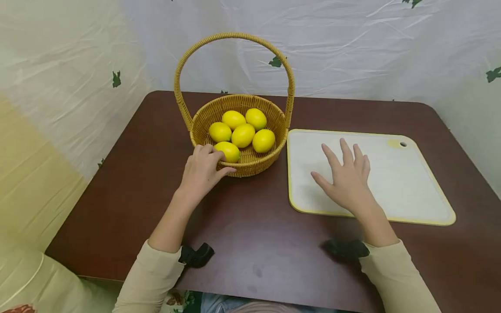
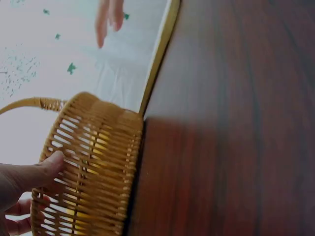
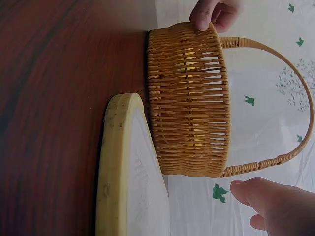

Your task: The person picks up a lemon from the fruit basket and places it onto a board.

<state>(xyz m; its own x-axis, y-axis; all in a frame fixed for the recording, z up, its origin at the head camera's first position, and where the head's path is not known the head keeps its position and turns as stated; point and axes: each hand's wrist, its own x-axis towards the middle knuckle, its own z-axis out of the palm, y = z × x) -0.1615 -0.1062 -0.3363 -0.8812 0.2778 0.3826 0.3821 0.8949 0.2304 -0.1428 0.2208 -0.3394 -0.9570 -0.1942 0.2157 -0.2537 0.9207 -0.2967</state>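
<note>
While the left hand (image 1: 201,167) grips the near-left rim of the wicker basket (image 1: 254,168), its thumb outside the wall and its fingers over the inside, the right hand (image 1: 348,180) is spread and holds nothing, poised above the white cutting board (image 1: 403,187). The step in hand appears to be steadying or taking hold of the basket; whether the left fingertips also touch the nearest lemon (image 1: 228,152) cannot be told. Moving the basket would seem to call for a second hold on its right side or handle, kept level so that the six lemons (image 1: 243,135) inside do not roll.

The basket stands upright on the tabletop (image 1: 250,234), just beside the board's left edge, its mouth facing up. Its tall handle (image 1: 235,35) arches from left to right, rising from the two sides. The nearest lemon lies with its long axis roughly sideways; the others point various ways. The board's long axis also runs left to right, its hole (image 1: 403,144) at the far right corner.
</note>
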